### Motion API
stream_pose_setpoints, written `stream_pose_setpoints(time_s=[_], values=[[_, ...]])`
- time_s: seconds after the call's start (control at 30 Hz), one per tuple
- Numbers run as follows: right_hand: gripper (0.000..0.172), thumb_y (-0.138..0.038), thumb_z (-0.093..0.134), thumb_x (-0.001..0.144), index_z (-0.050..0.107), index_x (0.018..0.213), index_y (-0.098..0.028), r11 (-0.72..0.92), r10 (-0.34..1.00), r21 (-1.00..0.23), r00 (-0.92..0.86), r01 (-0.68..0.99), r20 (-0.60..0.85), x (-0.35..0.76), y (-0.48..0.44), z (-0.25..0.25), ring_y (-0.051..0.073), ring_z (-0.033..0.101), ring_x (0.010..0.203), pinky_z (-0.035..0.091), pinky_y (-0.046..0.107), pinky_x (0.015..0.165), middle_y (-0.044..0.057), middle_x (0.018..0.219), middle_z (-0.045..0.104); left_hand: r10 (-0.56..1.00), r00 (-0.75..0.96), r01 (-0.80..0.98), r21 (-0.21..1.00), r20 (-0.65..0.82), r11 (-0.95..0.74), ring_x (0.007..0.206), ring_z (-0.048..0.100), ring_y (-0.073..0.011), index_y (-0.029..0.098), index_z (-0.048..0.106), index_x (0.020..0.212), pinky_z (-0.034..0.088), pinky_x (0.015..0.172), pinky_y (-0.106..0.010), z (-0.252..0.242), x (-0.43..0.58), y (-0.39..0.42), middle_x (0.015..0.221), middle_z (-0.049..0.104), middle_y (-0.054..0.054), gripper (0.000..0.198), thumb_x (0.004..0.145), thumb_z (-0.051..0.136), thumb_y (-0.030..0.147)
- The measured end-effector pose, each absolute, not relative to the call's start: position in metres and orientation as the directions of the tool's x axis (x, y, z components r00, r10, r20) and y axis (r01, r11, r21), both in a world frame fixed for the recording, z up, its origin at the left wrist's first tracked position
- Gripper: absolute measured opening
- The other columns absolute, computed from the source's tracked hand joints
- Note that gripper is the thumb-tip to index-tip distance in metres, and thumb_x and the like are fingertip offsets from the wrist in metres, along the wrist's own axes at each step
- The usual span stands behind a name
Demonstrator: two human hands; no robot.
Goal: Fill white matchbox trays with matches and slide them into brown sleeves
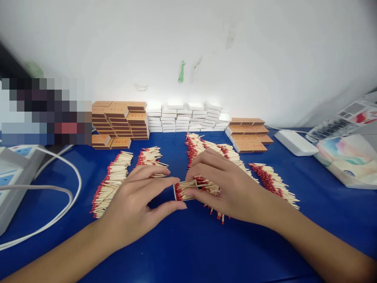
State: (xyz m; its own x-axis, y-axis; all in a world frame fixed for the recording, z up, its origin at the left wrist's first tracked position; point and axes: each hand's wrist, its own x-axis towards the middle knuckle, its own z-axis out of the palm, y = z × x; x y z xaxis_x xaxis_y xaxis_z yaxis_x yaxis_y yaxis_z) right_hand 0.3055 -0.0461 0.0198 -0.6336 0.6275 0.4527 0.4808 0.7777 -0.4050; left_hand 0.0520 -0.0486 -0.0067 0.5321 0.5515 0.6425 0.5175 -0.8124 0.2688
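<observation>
Palms down, the left hand (132,196) clamps finger and thumb on one small white cardboard matchbox tray (174,192) mid-desk; the right hand (226,184) bends over its right end, gripping tray or matches, I cannot tell. Red-tipped wooden match heaps (113,182) flank them. Near the back edge, two orange-brown matchbox stacks (118,122) bracket one white tray stack (184,118).
</observation>
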Motion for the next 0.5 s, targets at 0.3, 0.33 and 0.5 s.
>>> stream_pose_setpoints(time_s=[0.3, 0.33, 0.5], values=[[0.005, -0.021, 0.063, 0.103, 0.064, 0.099, -0.020, 0.786, 0.616, -0.405, -0.637, 0.467, 0.463, 0.3001, -0.0474, 0.0173, 0.019, 0.057, 0.093, 0.049, 0.034, 0.083, 0.006, 0.097, 0.064, 0.530, 0.569, 0.509, 0.237, 0.628, -0.827, 0.109, 0.072, -0.0224, 0.019, 0.075, 0.114, 0.060, 0.100, -0.037, -0.0051, 0.0517, -0.0507, 0.108, 0.078, -0.008, 0.036, 0.090, 0.081, 0.045], [0.005, -0.021, 0.063, 0.103, 0.064, 0.098, -0.019, 0.785, 0.619, -0.403, -0.636, 0.471, 0.461, 0.3005, -0.0476, 0.0181, 0.019, 0.057, 0.093, 0.049, 0.034, 0.083, 0.006, 0.097, 0.064, 0.533, 0.563, 0.513, 0.239, 0.631, -0.824, 0.108, 0.072, -0.0223, 0.019, 0.075, 0.114, 0.060, 0.100, -0.037, -0.0050, 0.0517, -0.0503, 0.107, 0.078, -0.008, 0.036, 0.090, 0.081, 0.045], [0.005, -0.021, 0.063, 0.103, 0.066, 0.098, -0.020, 0.768, 0.640, -0.400, -0.634, 0.500, 0.435, 0.3080, -0.0452, 0.0220, 0.018, 0.058, 0.091, 0.049, 0.033, 0.080, 0.006, 0.097, 0.063, 0.548, 0.543, 0.526, 0.251, 0.636, -0.813, 0.107, 0.073, -0.0220, 0.019, 0.076, 0.114, 0.060, 0.099, -0.037, -0.0067, 0.0515, -0.0478, 0.107, 0.077, -0.008, 0.035, 0.089, 0.081, 0.045]])
